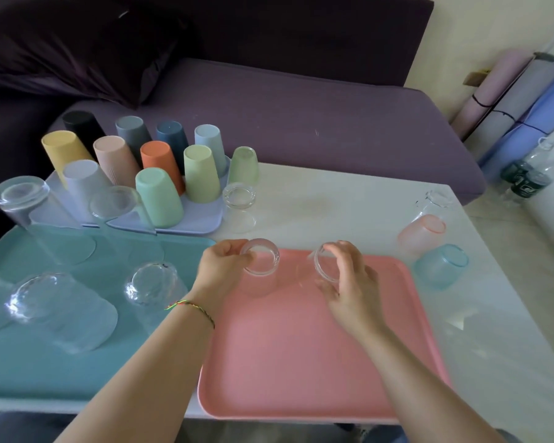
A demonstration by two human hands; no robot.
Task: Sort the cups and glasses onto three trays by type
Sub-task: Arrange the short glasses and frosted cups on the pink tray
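Pink rectangular plastic tray, lower centre: left hand grips small clear glass tumbler, right hand grips tilted twin tumbler. Likely placing; next: level, release.

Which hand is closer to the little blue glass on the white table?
Right. The right hand lies between the blue glass and the left hand, which is farther off.

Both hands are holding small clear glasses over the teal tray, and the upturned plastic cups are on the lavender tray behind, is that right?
Not quite. In the head view the left hand grips the left clear glass and the right hand grips the right clear glass over the pink tray, not the teal tray. The plastic cups do stand upturned on the lavender tray behind.
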